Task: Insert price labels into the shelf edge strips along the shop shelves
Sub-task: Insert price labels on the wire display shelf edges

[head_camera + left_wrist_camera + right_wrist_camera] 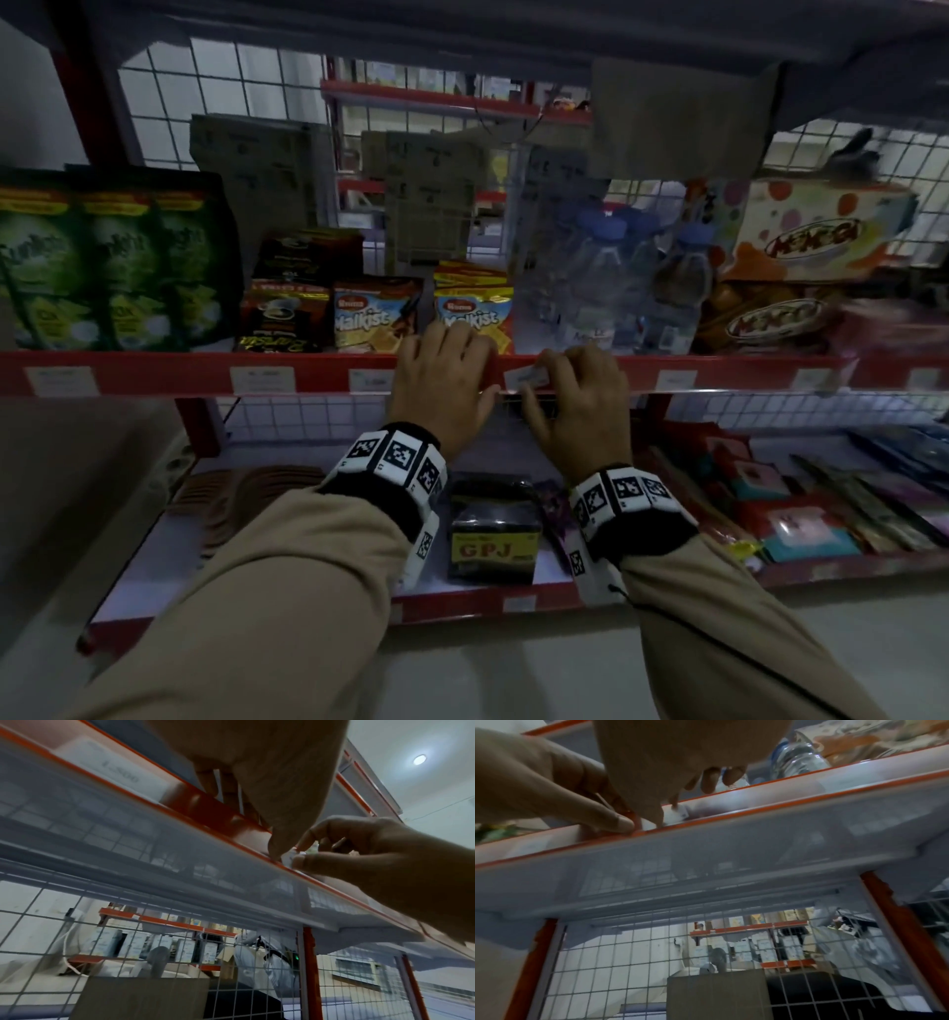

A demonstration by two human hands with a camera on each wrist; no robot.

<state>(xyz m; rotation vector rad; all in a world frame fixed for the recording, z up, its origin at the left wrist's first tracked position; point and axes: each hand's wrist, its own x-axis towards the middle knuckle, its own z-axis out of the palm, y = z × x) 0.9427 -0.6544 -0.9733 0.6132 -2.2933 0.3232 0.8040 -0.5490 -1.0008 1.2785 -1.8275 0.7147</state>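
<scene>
In a dim shop, at red shelving [197, 426] backed by wire mesh [221, 77]: clasping the red shelf edge strip [179, 372] with left hand [441, 380], fingers over its top, thumb on its lower lip; pinching a white price label [526, 377], seemingly part-seated in that strip, with right hand [575, 401], below Malkist packets [377, 318].

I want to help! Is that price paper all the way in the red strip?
Seemingly not: the price label lies on the shelf edge strip, its end pinched by the right hand.

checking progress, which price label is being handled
The label under the right Malkist pack: the right hand pinches it, the left hand grips the strip beside it; other labels sit untouched.
</scene>
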